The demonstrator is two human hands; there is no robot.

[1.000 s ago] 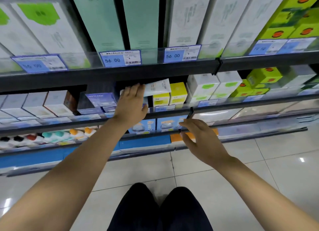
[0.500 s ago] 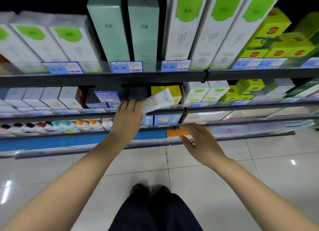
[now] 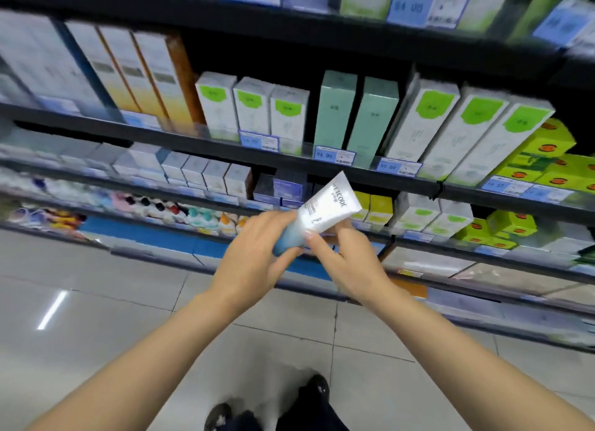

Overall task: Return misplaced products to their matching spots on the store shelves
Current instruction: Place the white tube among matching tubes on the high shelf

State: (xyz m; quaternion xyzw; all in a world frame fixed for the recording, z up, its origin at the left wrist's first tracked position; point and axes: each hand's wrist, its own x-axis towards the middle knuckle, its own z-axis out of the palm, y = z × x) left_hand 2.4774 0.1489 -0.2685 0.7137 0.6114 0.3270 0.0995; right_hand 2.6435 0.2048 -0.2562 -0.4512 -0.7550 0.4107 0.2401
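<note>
Both hands grip 1 white tube (image 3: 325, 207) with a blue cap in front of the shelves (image 3: 289, 160). The left hand (image 3: 254, 256) wraps its capped lower end, while the right hand (image 3: 346, 260) pinches its middle, crimped end tilted up-right.

"ETCODE" is printed along the white tube (image 3: 325, 205); any leading letters are cut off. "56 00" is shown on two blue price tags (image 3: 335, 156) (image 3: 398, 166) on the shelf edge (image 3: 193, 142). Other tags are blurred.
</note>
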